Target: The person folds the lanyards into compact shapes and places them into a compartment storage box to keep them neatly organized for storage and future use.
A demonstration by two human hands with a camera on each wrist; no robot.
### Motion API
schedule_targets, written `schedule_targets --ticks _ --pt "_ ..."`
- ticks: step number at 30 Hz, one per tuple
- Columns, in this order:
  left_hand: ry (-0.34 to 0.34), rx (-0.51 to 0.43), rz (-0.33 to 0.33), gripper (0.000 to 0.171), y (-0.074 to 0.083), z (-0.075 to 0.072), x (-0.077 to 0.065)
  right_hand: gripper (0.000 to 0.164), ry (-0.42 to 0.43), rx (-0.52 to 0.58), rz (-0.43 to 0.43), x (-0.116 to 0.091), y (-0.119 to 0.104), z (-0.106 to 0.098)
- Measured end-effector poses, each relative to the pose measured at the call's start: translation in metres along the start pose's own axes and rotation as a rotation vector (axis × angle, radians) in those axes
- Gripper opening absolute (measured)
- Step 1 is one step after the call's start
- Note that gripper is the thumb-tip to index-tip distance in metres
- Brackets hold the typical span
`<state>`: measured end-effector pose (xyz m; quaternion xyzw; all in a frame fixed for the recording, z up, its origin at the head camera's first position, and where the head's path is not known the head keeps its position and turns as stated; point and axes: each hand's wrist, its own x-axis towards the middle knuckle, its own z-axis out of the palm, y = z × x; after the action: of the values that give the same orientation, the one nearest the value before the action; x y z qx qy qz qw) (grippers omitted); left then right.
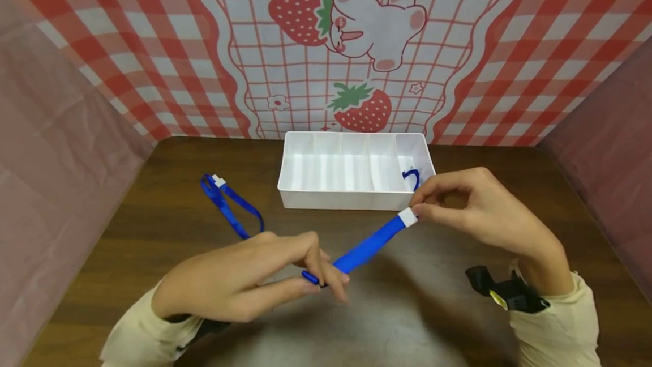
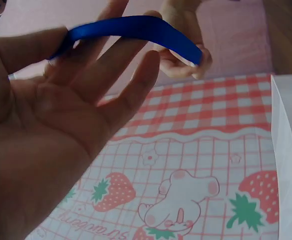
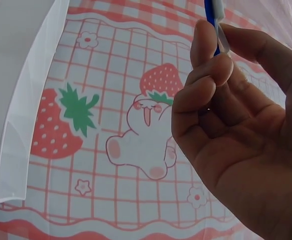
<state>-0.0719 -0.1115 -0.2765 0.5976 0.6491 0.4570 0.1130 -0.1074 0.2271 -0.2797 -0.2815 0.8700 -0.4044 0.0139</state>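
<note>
A blue lanyard (image 1: 368,247) with a white plastic clip (image 1: 407,217) stretches at a slant between both hands. My left hand (image 1: 244,279) pinches its folded lower end between thumb and fingers. In the left wrist view the blue strap (image 2: 131,26) arches over the spread fingers. At the clip end, my right hand (image 1: 479,208) pinches with thumb and index finger, close to the tray's front right corner. The right wrist view shows only a short piece of the blue strap (image 3: 210,14) and the clip at the fingertips.
A white divided tray (image 1: 336,200) stands against the patterned backdrop; a blue loop (image 1: 416,177) lies in its rightmost compartment. Left of the tray, another blue lanyard (image 1: 229,217) with a white clip lies on the wooden table (image 1: 153,208), partly behind my left hand.
</note>
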Motion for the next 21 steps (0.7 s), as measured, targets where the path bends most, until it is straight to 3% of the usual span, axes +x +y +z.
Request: schedule_targets --ticks 4,9,17,21 --pt "0.117 0.06 -0.108 0.006 -0.006 0.003 0.0 0.018 0.018 0.026 -0.024 0.0 -0.005 0.006" --pt "0.225 0.125 -0.151 0.004 -0.01 0.004 0.003 0.018 0.036 0.027 -0.071 0.0 -0.015 0.019" --pt "0.246 0.106 -0.244 0.029 -0.013 0.008 0.006 0.014 0.081 -0.013 -0.159 0.002 -0.028 0.036" --pt "0.252 0.08 -0.239 0.034 -0.017 0.011 0.009 0.013 0.1 -0.01 -0.202 0.004 -0.034 0.048"
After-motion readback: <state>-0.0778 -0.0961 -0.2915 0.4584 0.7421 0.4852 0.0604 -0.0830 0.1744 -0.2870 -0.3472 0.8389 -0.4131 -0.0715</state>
